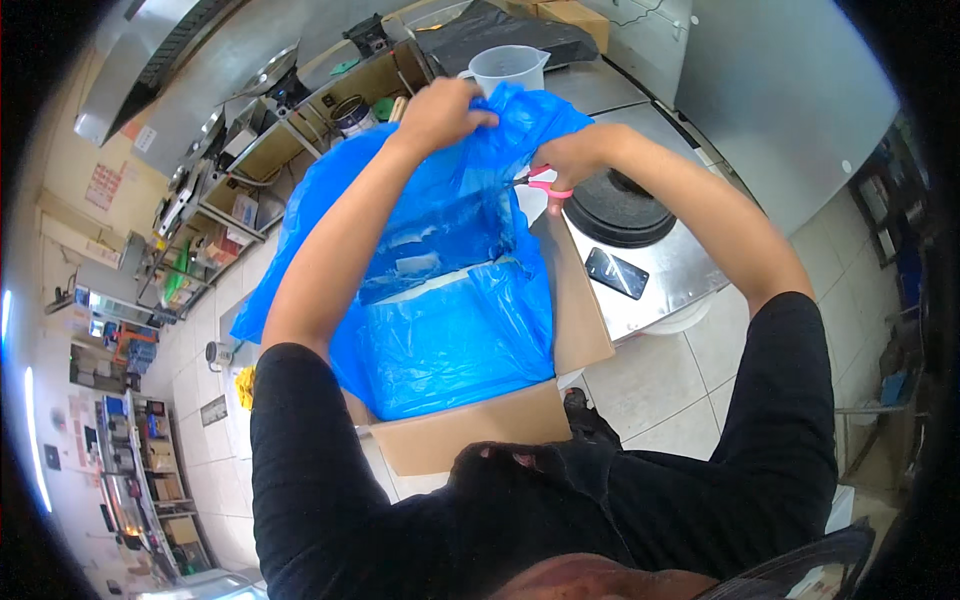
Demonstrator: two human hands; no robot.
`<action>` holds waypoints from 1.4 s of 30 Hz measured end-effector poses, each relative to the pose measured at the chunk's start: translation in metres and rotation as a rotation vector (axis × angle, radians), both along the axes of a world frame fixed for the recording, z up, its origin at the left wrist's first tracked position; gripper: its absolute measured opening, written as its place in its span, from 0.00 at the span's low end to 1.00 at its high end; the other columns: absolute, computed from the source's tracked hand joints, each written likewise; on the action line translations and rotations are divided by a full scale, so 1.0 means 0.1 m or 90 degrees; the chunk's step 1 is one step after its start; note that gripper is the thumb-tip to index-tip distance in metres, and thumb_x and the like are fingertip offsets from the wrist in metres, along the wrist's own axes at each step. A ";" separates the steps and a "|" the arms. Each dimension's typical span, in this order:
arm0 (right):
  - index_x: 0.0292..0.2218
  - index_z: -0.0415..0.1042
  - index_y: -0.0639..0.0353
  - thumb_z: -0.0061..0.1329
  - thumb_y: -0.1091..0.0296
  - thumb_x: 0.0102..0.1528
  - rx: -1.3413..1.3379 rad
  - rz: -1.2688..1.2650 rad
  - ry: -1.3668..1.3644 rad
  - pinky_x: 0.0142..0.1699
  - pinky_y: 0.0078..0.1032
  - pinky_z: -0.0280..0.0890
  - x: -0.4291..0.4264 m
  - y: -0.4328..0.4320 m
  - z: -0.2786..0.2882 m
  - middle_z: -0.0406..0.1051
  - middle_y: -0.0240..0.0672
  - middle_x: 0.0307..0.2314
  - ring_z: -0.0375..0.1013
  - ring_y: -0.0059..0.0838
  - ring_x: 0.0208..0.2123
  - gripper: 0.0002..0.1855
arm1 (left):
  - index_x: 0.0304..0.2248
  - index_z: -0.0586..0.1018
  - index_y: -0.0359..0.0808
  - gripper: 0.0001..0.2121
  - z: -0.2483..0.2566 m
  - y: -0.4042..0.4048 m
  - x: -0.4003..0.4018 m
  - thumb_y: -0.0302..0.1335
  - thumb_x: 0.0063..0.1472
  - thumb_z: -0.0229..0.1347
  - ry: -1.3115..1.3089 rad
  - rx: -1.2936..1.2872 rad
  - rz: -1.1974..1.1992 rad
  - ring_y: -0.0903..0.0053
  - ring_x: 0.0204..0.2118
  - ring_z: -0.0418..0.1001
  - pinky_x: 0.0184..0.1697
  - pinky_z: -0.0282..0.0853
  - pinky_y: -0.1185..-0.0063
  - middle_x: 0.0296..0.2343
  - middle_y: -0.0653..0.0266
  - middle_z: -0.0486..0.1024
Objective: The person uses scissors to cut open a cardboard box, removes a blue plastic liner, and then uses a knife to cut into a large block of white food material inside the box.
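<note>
An opened cardboard box [480,431] stands before me, lined with a large blue plastic bag [457,349]. Inside the bag, a pale block-like content shows only in part under the folded film. My left hand [444,112] grips the gathered top of the bag near the far side and pulls it up. In my right hand [574,161] are scissors with pink handles [551,187], their blades pointing left against the bag. The bag hides most of the blades. Just beyond my hands is a translucent plastic measuring jug [510,66].
To the right, a black round lid or pan [619,214] and a smartphone [617,273] rest on a steel table [682,266]. Box flaps [574,300] stick out at the front and right. A cooking range with woks [274,71] lines the left wall.
</note>
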State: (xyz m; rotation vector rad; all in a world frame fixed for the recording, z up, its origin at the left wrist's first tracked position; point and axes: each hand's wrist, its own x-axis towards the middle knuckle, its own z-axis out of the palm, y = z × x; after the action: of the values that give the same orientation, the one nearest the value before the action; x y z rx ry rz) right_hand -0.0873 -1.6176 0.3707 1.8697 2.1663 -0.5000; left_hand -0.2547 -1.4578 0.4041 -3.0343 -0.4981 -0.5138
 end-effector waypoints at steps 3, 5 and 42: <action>0.52 0.71 0.56 0.63 0.35 0.40 -0.004 0.063 0.018 0.49 0.39 0.67 0.07 0.12 -0.03 0.74 0.44 0.44 0.72 0.46 0.48 0.45 | 0.35 0.84 0.42 0.15 0.11 -0.15 -0.13 0.41 0.51 0.63 -0.063 -0.021 0.029 0.54 0.34 0.78 0.38 0.73 0.64 0.30 0.53 0.80; 0.50 0.72 0.57 0.64 0.37 0.40 -0.001 0.085 0.023 0.48 0.39 0.67 0.06 0.20 -0.03 0.75 0.44 0.43 0.73 0.46 0.47 0.43 | 0.35 0.84 0.44 0.13 0.07 -0.13 -0.21 0.40 0.51 0.63 -0.105 -0.026 0.022 0.55 0.33 0.78 0.36 0.73 0.65 0.28 0.56 0.80; 0.38 0.79 0.58 0.66 0.46 0.37 0.138 0.729 -0.028 0.38 0.41 0.70 -3.72 1.86 0.06 0.77 0.45 0.28 0.77 0.48 0.34 0.30 | 0.37 0.83 0.31 0.12 2.70 1.37 -4.00 0.29 0.61 0.53 -0.672 0.334 0.239 0.72 0.38 0.79 0.45 0.70 0.76 0.35 0.55 0.82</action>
State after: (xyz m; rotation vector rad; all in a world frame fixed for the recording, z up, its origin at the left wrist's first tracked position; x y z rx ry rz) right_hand -0.4593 -1.4318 0.3766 0.4304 2.8261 0.0300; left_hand -0.6546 -1.3205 0.6736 -1.9020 -0.7464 -1.8266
